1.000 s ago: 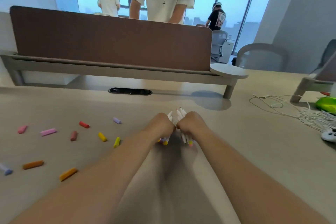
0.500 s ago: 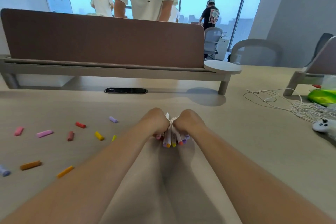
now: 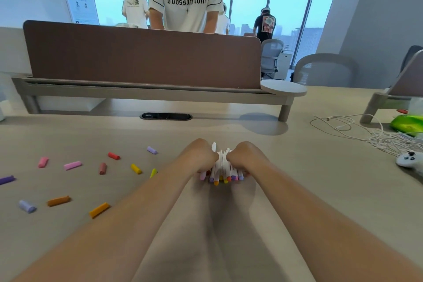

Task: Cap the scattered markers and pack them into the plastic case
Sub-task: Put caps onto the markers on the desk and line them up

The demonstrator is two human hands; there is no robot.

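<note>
A bundle of several white uncapped markers (image 3: pixel 223 167) lies on the beige desk at centre, coloured tips towards me. My left hand (image 3: pixel 198 155) grips the bundle from its left side and my right hand (image 3: pixel 245 155) grips it from its right, fingers curled under. Loose marker caps are scattered on the desk to the left: pink (image 3: pixel 72 165), red (image 3: pixel 113 156), purple (image 3: pixel 152 150), yellow (image 3: pixel 136 169), orange (image 3: pixel 58 201) and others. No plastic case is in view.
A brown divider panel (image 3: pixel 142 55) on a low shelf crosses the desk's far side, with a cable slot (image 3: pixel 165 116) before it. Tangled white cables (image 3: pixel 375 135), a green bag (image 3: pixel 407 122) and a white game controller (image 3: pixel 408 160) lie at right. People stand behind the divider.
The marker bundle has been squared up between my hands and now lies flatter, tips lined up towards me. The camera has tilted up a little.
</note>
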